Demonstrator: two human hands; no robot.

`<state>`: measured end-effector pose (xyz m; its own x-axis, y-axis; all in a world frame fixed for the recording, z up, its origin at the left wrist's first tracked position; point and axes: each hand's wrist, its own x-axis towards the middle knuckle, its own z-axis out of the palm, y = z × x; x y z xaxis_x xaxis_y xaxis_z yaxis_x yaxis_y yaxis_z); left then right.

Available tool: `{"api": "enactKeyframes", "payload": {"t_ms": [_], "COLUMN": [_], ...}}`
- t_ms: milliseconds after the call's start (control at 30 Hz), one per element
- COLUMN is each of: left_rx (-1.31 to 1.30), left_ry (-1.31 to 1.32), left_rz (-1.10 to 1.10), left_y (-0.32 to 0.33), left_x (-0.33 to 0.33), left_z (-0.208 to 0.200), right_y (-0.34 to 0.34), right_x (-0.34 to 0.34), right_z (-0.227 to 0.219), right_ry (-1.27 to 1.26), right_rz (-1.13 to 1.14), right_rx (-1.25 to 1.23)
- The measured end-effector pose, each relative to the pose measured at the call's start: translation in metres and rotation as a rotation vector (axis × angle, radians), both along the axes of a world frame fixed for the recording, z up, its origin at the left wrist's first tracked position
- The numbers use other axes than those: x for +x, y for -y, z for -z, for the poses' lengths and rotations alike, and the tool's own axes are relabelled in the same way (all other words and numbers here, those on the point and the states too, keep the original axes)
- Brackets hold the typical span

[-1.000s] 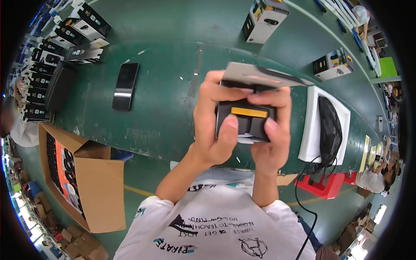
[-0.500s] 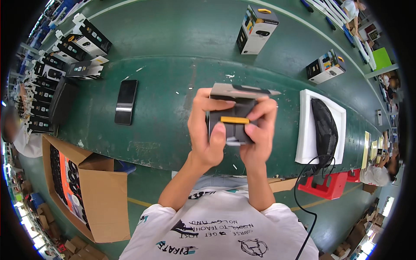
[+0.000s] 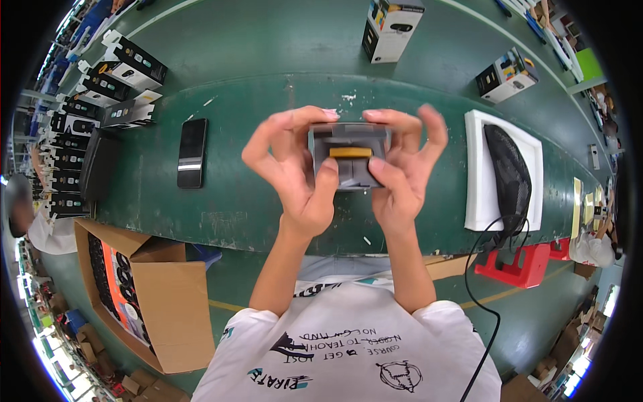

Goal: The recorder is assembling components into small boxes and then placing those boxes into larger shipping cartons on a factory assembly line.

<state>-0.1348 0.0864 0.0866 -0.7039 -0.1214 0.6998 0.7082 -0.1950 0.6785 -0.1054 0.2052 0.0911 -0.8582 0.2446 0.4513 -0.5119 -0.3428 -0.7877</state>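
Observation:
Between my two hands is a small dark carton (image 3: 351,176), its end with an orange-yellow tab (image 3: 351,153) facing me. My left hand (image 3: 298,181) is closed on the carton's left side, the thumb on the end face beside the tab and a fingertip at the far edge. From the right side my right hand (image 3: 400,177) grips it, thumb pressed just right of the tab. One finger of the right hand is lifted away and blurred. The far edge of the carton's end is smeared by motion. The carton's lower part is hidden.
A black phone (image 3: 193,153) lies left on the green table (image 3: 241,208). Printed cartons (image 3: 137,63) line the far left; two more, a tall carton (image 3: 392,33) and a tilted carton (image 3: 507,75), stand beyond. A white tray (image 3: 474,174) holds a black mesh item (image 3: 510,167). An open cardboard box (image 3: 173,311) sits lower left.
The grey flap that stood up at the carton's far edge now lies down at the end. My fingers have shifted from the end face to the far edge, with the thumbs still beside the tab.

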Motion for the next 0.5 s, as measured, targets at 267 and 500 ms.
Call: {"api": "enactKeyframes", "payload": {"t_ms": [267, 500], "left_rx": [0.112, 0.032], "left_ry": [-0.100, -0.137], "left_rz": [0.044, -0.031], "left_y": [0.005, 0.011], "left_x": [-0.005, -0.009], "left_z": [0.018, 0.020], "right_y": [-0.017, -0.028], "right_x": [-0.009, 0.001], "right_z": [0.028, 0.018], "right_ry": [-0.265, -0.217], "right_rz": [0.063, 0.049], "right_rx": [0.222, 0.442]}}
